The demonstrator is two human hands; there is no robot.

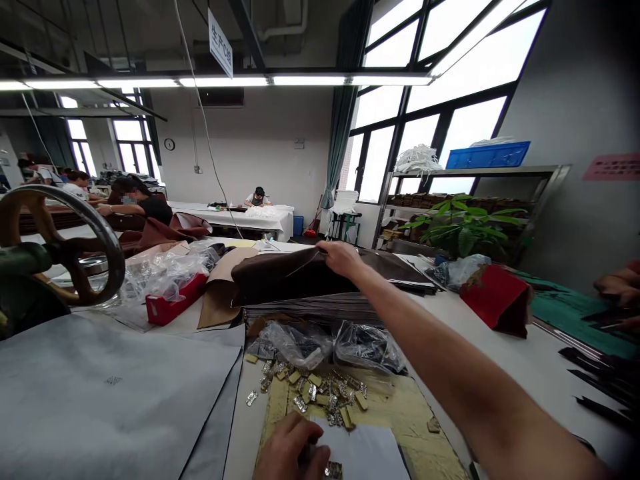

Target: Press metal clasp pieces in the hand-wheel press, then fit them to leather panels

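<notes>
My right hand [340, 259] reaches far forward, its fingers closed on the raised edge of a dark brown leather sheet [280, 267]. That sheet bends upward over a stack of flat sheets [310, 305]. Low in the picture, my left hand [290, 448] is over the edge of a white paper [365, 443], fingers bent and thumb apart from them. A small shiny metal piece [333, 471] lies beside its thumb. Just beyond are loose metal pieces and small yellowish blocks [323, 400] in a pile on a worn yellowish board [420, 413].
Clear plastic bags [295, 343] lie between pile and stack. At left are a large grey sheet [110, 393], a machine handwheel [113, 247] and a red holder [175, 300]. A red folded piece [495, 297] stands at right, near another person's hand [617, 287]. People sit at tables behind.
</notes>
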